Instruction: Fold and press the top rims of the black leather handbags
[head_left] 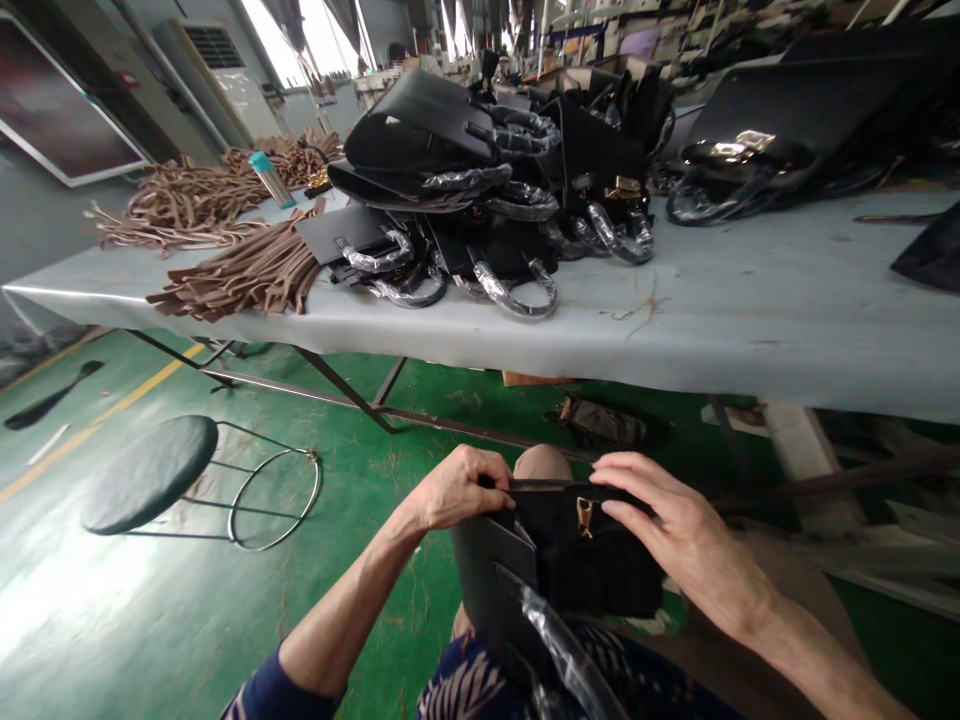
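A black handbag (487,590) rests on my lap, tilted, with a plastic-wrapped handle (562,640) hanging toward me. My left hand (461,487) is closed on the bag's upper edge, thumb and fingers pinched together. At the other end of that edge, my right hand (667,520) holds the bag between its thumb and fingers. A gold metal clip (584,516) lies against the black lining close to my right thumb. Part of the bag's far side is hidden by my right hand.
Black bags with wrapped handles (442,180) are piled on the pale table (735,330) ahead. Brown strips (247,270) and a teal-capped bottle (271,180) lie to their left. A round stool (161,475) lies tipped over on the green floor. Metal table legs (345,390) stand ahead.
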